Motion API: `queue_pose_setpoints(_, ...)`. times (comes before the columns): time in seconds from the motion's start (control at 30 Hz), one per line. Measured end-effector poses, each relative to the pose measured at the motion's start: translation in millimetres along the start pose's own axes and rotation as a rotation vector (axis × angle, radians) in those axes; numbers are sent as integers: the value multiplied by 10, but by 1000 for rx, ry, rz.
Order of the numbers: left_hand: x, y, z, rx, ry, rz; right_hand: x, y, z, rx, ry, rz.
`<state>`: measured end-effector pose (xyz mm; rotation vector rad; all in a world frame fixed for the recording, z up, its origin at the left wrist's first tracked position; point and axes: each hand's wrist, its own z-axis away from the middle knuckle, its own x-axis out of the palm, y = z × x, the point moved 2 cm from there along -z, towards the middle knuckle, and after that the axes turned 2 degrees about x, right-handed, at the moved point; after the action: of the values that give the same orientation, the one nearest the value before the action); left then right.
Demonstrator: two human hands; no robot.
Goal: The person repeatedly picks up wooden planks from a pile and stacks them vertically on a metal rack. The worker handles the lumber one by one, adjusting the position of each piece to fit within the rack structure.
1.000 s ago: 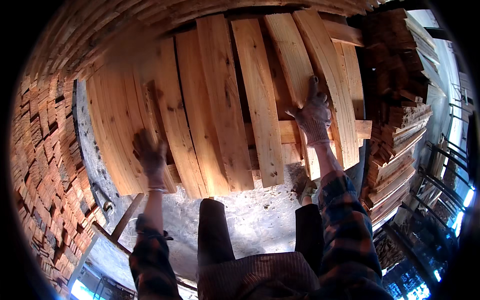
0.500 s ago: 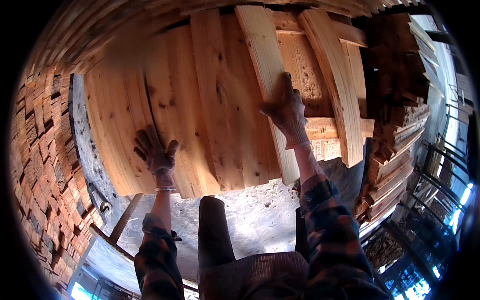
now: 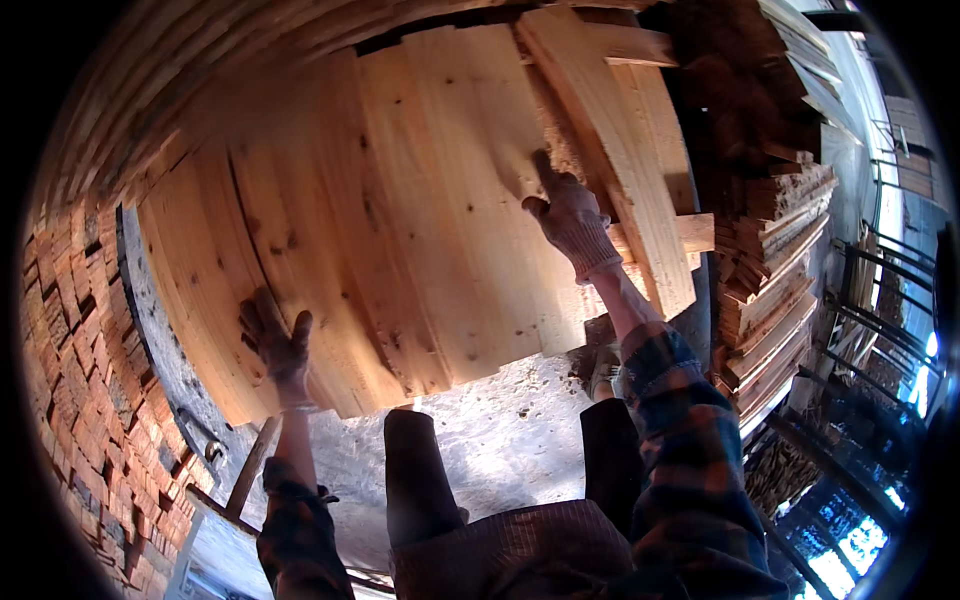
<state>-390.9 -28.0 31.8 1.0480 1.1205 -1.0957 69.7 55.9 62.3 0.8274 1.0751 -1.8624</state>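
Several planks lie edge to edge as a wide wooden panel (image 3: 410,200) in front of me. My left hand (image 3: 278,342), in a knitted work glove, rests spread on the left planks, beside a dark gap between two of them. At the panel's right edge, my gloved right hand (image 3: 572,218) lies on the last pale plank (image 3: 500,170) with thumb and forefinger stretched out. Its other fingers are partly hidden. Right of that hand, a loose plank (image 3: 625,185) lies slanted across a lower crosspiece (image 3: 697,233) and an upper crosspiece (image 3: 635,44).
A tall stack of cut wood ends (image 3: 85,370) stands on the left. Stacked boards (image 3: 775,290) rise on the right, and more timber (image 3: 250,45) lies along the far side. Below the panel is a pale dusty floor (image 3: 500,430), with my legs near its edge.
The pale plank under my right hand has shifted left and now sits against the neighbouring planks. My left hand stays spread on the panel. The whole view has turned slightly.
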Motion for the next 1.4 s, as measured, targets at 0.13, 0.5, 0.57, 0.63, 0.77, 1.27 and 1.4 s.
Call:
queue_pose_setpoints(0.13, -396, 919, 28, -99, 157, 676, -771, 293, 165, -166, 546, 320)
queue_pose_setpoints(0.5, -518, 2585, 51, -262, 77, 686, -1185, 1408, -178, 89, 39, -184)
queue_pose_setpoints(0.57, -340, 2830, 250, -109, 181, 929, -1297, 1691, -161, 131, 68, -83)
queue_pose_setpoints(0.63, -361, 3568, 385, 149, 425, 847, -1333, 2039, -222, 142, 130, 53)
queue_pose_setpoints(0.77, 116, 4694, 662, 102, 210, 185, -1224, 2053, -272, 10, 246, 179)
queue_pose_setpoints(1.27, 163, 2063, 253, -174, 120, 96, -810, 1910, -401, -2, -187, -987)
queue_pose_setpoints(1.4, 249, 2156, 236, -130, 158, 14, -736, 1872, -410, -7, -172, -1043)
